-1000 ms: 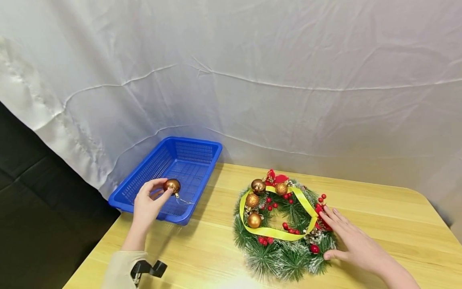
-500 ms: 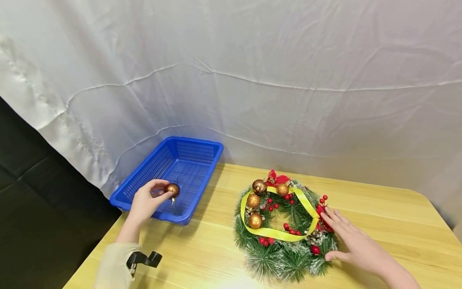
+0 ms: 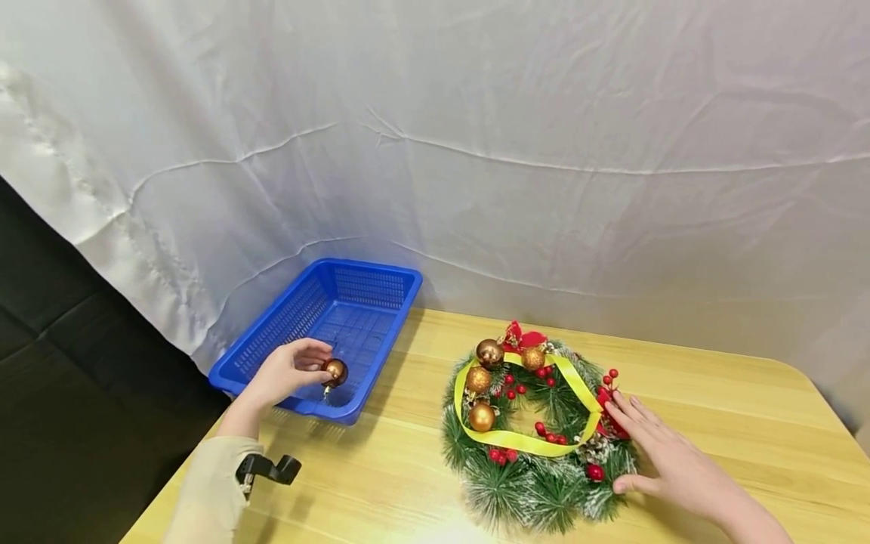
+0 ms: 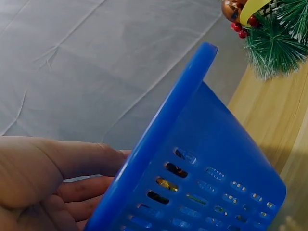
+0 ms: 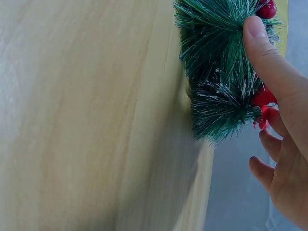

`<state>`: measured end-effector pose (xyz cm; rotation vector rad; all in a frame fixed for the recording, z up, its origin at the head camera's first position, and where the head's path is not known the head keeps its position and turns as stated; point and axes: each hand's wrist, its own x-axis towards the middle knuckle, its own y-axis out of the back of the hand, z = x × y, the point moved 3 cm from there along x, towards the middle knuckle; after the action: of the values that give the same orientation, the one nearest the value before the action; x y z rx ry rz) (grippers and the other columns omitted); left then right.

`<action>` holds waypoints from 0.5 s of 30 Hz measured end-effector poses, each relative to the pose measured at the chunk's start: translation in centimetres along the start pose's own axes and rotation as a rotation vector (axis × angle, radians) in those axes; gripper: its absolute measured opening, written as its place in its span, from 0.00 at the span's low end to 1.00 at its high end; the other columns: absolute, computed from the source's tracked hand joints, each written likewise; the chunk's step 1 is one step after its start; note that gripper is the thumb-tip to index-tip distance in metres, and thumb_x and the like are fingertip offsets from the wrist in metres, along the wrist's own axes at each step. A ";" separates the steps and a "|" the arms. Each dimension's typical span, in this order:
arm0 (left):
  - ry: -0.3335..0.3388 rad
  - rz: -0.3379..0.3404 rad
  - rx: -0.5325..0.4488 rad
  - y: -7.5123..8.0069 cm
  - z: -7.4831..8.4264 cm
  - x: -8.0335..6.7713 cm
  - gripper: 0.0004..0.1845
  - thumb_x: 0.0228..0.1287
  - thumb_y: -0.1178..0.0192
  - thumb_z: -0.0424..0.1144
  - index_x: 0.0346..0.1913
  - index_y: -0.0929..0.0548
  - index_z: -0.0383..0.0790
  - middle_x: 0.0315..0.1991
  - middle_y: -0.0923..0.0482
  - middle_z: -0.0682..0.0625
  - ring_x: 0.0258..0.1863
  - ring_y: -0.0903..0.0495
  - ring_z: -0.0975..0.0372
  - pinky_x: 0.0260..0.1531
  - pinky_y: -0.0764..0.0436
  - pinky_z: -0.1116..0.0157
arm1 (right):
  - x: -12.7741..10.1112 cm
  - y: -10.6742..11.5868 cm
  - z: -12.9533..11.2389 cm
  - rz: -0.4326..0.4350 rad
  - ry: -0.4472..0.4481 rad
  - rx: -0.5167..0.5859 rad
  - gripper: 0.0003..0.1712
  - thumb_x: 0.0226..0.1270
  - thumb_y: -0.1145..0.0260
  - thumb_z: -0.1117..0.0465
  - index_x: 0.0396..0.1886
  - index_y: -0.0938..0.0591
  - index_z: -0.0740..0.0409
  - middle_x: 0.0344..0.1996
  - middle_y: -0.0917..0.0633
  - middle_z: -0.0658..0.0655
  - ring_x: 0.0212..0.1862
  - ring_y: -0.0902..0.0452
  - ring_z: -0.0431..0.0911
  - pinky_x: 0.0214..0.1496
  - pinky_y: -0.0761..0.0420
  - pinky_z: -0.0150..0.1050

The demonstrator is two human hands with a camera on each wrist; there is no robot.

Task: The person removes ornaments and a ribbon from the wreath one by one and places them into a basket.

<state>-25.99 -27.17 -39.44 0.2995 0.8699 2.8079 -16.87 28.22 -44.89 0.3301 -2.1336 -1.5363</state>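
Over the near part of a blue plastic basket [image 3: 401,317], my left hand [image 3: 288,372] pinches a shiny brown Christmas bauble [image 3: 335,372] between thumb and fingers. The bauble's gold cap and hanging string point down. In the left wrist view the basket wall [image 4: 226,139] hides my fingertips and most of the bauble. My right hand [image 3: 669,452] rests with spread, straight fingers on the right side of a green Christmas wreath [image 3: 499,491]. The wreath carries a yellow ribbon [image 3: 519,440], red berries [image 3: 503,455], and several copper baubles [image 3: 482,416] along its left side.
The wooden table [image 3: 394,483] carries basket and wreath, with a stretch of tabletop between them. A pale grey cloth [image 3: 476,151] hangs behind the table, and dark cloth [image 3: 81,378] lies at the left. A black strap [image 3: 268,468] is on my left wrist.
My left hand has lowered the bauble slightly and moved it a little to the right within the basket area. The bauble's cap has turned downward. My right hand stays on the wreath.
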 end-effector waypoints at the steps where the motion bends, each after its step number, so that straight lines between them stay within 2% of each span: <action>1: 0.000 0.004 -0.006 0.0 0.0 0.0 0.21 0.56 0.31 0.31 0.52 0.23 0.29 0.47 0.20 0.36 0.47 0.20 0.48 0.46 0.18 0.61 | 0.0 0.0 0.0 0.001 0.001 0.000 0.58 0.48 0.31 0.37 0.76 0.46 0.50 0.74 0.47 0.58 0.71 0.72 0.33 0.62 0.69 0.24; 4: -0.005 0.036 -0.019 -0.1 0.1 -0.1 0.21 0.57 0.32 0.32 0.53 0.23 0.30 0.49 0.21 0.36 0.48 0.21 0.49 0.48 0.19 0.62 | -0.1 -0.1 0.1 0.003 0.007 -0.009 0.59 0.48 0.31 0.37 0.76 0.46 0.50 0.74 0.47 0.58 0.71 0.72 0.32 0.62 0.69 0.22; 8: -0.033 0.119 -0.072 -0.3 0.8 -0.3 0.22 0.57 0.31 0.35 0.54 0.22 0.31 0.49 0.21 0.37 0.49 0.21 0.50 0.48 0.21 0.69 | -0.1 -0.1 0.1 0.009 0.017 -0.018 0.59 0.47 0.30 0.37 0.76 0.46 0.50 0.74 0.48 0.56 0.71 0.72 0.32 0.62 0.70 0.20; 11: -0.081 0.197 -0.170 -0.9 2.1 -0.6 0.22 0.57 0.31 0.33 0.54 0.23 0.30 0.48 0.20 0.39 0.48 0.20 0.52 0.48 0.21 0.72 | 0.0 -0.1 0.1 0.010 0.023 -0.023 0.59 0.48 0.30 0.37 0.76 0.46 0.50 0.75 0.49 0.55 0.71 0.72 0.33 0.63 0.70 0.20; 15: -0.162 0.270 -0.328 -2.5 4.5 -0.9 0.22 0.55 0.32 0.27 0.53 0.22 0.27 0.46 0.19 0.45 0.47 0.20 0.57 0.49 0.21 0.68 | 0.0 0.0 0.1 0.010 0.023 -0.025 0.58 0.48 0.30 0.38 0.76 0.46 0.50 0.75 0.50 0.55 0.71 0.72 0.33 0.63 0.70 0.20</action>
<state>-23.74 -22.90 -37.38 0.6217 0.3470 3.0512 -16.91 28.28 -44.93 0.3261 -2.0936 -1.5454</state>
